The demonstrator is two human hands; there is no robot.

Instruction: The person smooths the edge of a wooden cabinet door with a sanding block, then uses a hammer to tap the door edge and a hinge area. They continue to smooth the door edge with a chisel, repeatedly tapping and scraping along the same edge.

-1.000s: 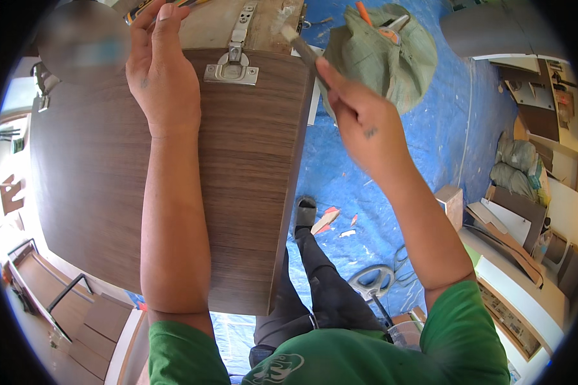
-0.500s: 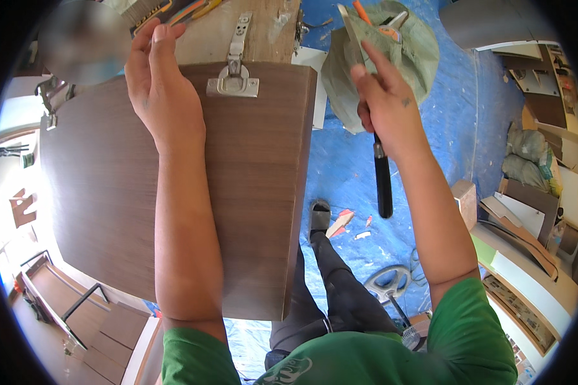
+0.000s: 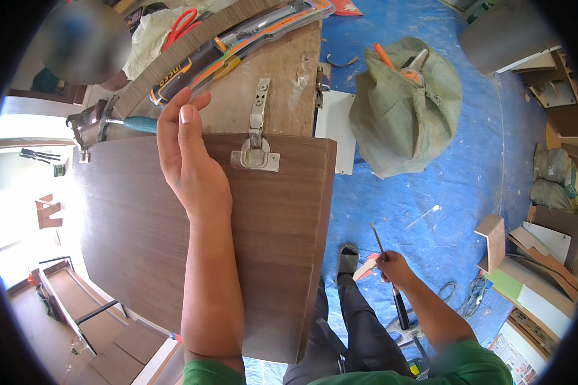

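A dark brown wood-grain panel (image 3: 282, 256) lies before me with a metal cabinet hinge (image 3: 255, 157) fixed near its far edge. My left hand (image 3: 196, 160) is over that far edge, left of the hinge, fingers stretched and holding nothing. Low at the right, beyond the panel, my right hand (image 3: 395, 268) is closed round the middle of a long, thin-bladed tool with a black handle (image 3: 401, 311). Its narrow metal blade points up past my fingers; its exact kind is unclear.
Behind the panel, a worktop (image 3: 231, 106) carries a level-like orange and black tool (image 3: 237, 48), red-handled scissors (image 3: 181, 27) and a teal-handled hammer (image 3: 138, 123). A green-grey sack (image 3: 408, 115) with tools on it stands on the blue floor sheet (image 3: 424, 199).
My right hand has come down and nearer my body with the bladed tool, away from the sack. My left hand stays at the panel's far edge; the view has shifted.
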